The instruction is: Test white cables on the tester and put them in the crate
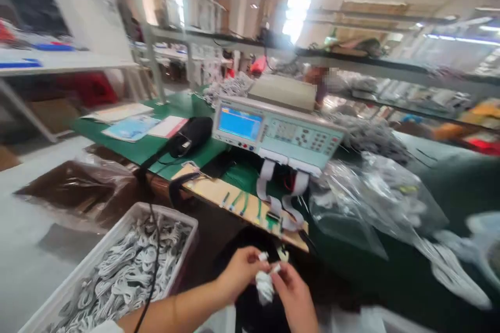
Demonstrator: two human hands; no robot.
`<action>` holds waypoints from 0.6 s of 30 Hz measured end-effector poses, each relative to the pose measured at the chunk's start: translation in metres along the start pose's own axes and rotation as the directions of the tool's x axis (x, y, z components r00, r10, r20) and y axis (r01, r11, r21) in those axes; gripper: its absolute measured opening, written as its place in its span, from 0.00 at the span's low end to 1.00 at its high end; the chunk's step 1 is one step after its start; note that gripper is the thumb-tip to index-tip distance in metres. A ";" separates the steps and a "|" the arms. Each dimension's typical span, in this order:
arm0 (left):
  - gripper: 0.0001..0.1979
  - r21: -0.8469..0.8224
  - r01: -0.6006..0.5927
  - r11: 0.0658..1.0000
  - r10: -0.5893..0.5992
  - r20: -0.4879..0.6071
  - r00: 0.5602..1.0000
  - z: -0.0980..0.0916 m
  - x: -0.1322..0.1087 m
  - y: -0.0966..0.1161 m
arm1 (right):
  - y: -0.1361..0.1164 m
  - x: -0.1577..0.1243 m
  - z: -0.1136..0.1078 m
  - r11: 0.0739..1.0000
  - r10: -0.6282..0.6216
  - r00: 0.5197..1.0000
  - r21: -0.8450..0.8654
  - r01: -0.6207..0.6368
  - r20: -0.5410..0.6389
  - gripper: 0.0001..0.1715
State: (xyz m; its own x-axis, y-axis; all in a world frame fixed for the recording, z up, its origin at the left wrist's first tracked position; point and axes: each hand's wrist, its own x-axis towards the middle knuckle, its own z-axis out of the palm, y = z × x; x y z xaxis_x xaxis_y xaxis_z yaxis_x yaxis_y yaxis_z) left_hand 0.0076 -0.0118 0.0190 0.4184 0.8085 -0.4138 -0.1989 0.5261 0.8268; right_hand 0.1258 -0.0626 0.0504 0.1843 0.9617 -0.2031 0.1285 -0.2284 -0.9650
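Note:
Low in the head view, a small coiled bundle of white cable (265, 289) hangs between my hands, just off the bench's front edge. The fingers of my left hand (242, 269) pinch one whitish end near the top of the bundle. On its other side my right hand (292, 283) grips another light end between thumb and fingers. Both ends look like small plugs, but blur hides their exact type. Just beyond my hands lies a wooden strip (219, 193) fitted with small connectors and green wires. Grey ribbon cables (266, 179) run from it to a tester (273, 132) with a lit blue screen.
A white bin (190, 217) full of coiled cables stands at lower left, with a black cord crossing it. Clear plastic bags (375, 203) lie on the right of the green bench (156, 148). Papers (133, 126) rest at back left. A plastic-lined box (78, 187) sits on the floor.

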 end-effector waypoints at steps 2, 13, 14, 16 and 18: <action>0.18 -0.058 0.025 0.998 -0.022 0.037 0.999 0.004 -0.005 0.011 | -0.001 0.002 -0.003 0.999 -0.030 0.998 0.033 0.032 -0.058 0.16; 0.16 0.004 0.116 0.993 -0.115 0.205 0.972 0.001 0.009 0.035 | -0.005 0.029 -0.015 0.990 0.027 0.991 0.144 -0.008 -0.129 0.15; 0.16 -0.001 0.123 0.992 -0.120 0.210 0.970 0.000 0.009 0.037 | -0.005 0.030 -0.014 0.987 0.033 0.991 0.157 -0.012 -0.131 0.14; 0.15 -0.023 0.137 0.990 -0.129 0.215 0.968 -0.001 0.010 0.040 | -0.004 0.033 -0.010 0.973 0.066 0.990 0.226 -0.036 -0.128 0.14; 0.14 -0.067 0.159 0.985 -0.142 0.209 0.968 -0.003 0.012 0.042 | -0.001 0.036 -0.004 0.937 0.108 0.986 0.346 -0.059 -0.125 0.13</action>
State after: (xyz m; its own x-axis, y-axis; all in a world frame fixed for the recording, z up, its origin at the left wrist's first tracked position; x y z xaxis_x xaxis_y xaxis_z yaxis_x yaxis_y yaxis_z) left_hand 0.0019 0.0206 0.0480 0.6180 0.6528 -0.4382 -0.1889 0.6643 0.7232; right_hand 0.1364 -0.0284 0.0453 0.3175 0.9048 -0.2839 -0.2272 -0.2181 -0.9491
